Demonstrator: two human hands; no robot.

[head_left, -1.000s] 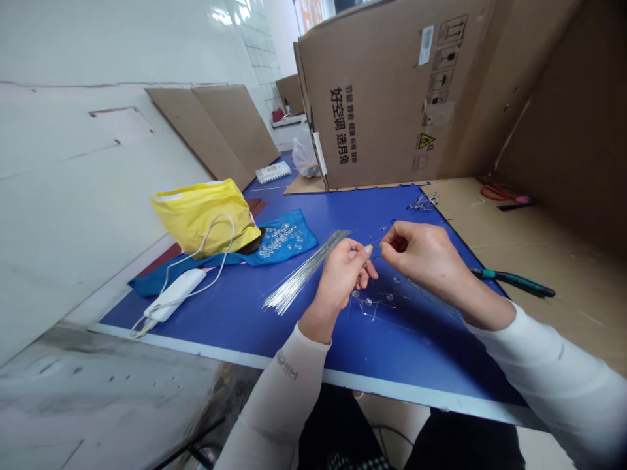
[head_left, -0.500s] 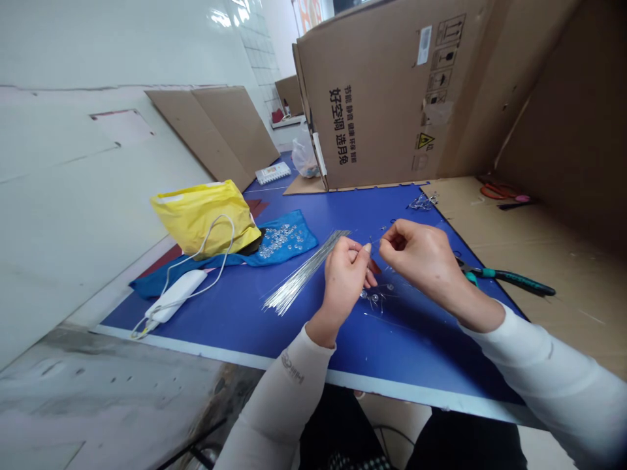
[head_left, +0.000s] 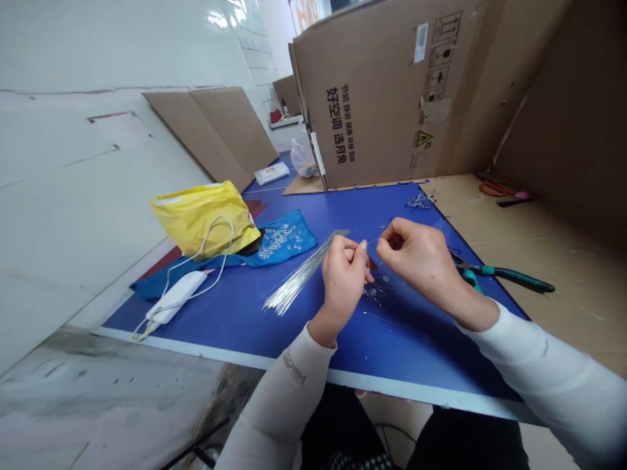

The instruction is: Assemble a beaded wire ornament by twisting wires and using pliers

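A blue work board (head_left: 416, 352) holding silver wires (head_left: 298, 277) meets a cardboard carton (head_left: 372, 111).

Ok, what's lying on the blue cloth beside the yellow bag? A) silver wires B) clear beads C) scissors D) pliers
B. A cluster of clear beads lies on the blue cloth, right next to the yellow bag.
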